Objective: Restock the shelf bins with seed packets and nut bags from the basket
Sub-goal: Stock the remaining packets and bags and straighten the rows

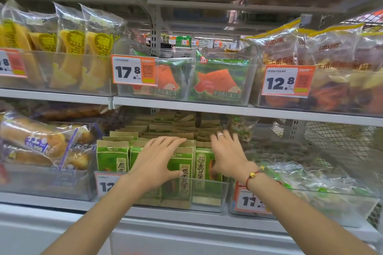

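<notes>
Green and brown seed packets (109,156) stand in rows inside a clear shelf bin (207,194) on the lower shelf. My left hand (155,161) lies flat over the front packets, fingers on their top edges and thumb against a packet's face. My right hand (226,153), with a ring and a red bracelet, presses on the right-hand row of packets, its fingers spread over their tops. A clear nut bag (241,128) stands behind the right hand. The basket is out of view.
Bread bags (41,143) fill the bin to the left. Clear bags (300,178) lie in the right bin, with wire mesh (342,143) behind. Above, bins hold watermelon toast (217,80), yellow cakes (72,47) and croissant bags (331,54). Price tags (132,70) hang in front.
</notes>
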Available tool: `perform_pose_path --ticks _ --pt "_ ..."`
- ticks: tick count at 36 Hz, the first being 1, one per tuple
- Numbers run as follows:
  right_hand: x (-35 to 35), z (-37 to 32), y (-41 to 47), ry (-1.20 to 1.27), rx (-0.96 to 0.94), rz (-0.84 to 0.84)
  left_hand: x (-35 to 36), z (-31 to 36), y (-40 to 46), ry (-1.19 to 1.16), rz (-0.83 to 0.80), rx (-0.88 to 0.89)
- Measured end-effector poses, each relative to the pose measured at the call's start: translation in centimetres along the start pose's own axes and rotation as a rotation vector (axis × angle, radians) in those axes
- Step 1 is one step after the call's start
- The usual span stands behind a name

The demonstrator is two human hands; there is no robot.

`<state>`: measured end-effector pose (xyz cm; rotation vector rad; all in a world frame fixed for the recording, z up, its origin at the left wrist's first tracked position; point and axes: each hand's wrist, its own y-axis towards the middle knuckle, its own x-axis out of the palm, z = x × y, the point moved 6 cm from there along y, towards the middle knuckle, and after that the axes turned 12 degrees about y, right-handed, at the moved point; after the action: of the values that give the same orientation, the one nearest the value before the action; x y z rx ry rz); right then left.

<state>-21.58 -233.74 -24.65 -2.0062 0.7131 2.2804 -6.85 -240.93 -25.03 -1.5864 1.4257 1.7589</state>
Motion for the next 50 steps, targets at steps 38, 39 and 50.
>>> perform_pose_path --ticks 38,39,50 --pt "-1.4 0.3 -1.9 0.129 -0.045 0.306 -0.2 0.6 -0.2 0.036 -0.004 -0.024" --pt "-1.5 0.2 -1.8 0.13 -0.05 0.309 -0.2 0.6 -0.2 0.034 -0.003 -0.026" --pt "-1.3 0.2 -1.6 0.009 -0.072 0.188 -0.1 0.7 -0.3 -0.046 -0.016 -0.089"
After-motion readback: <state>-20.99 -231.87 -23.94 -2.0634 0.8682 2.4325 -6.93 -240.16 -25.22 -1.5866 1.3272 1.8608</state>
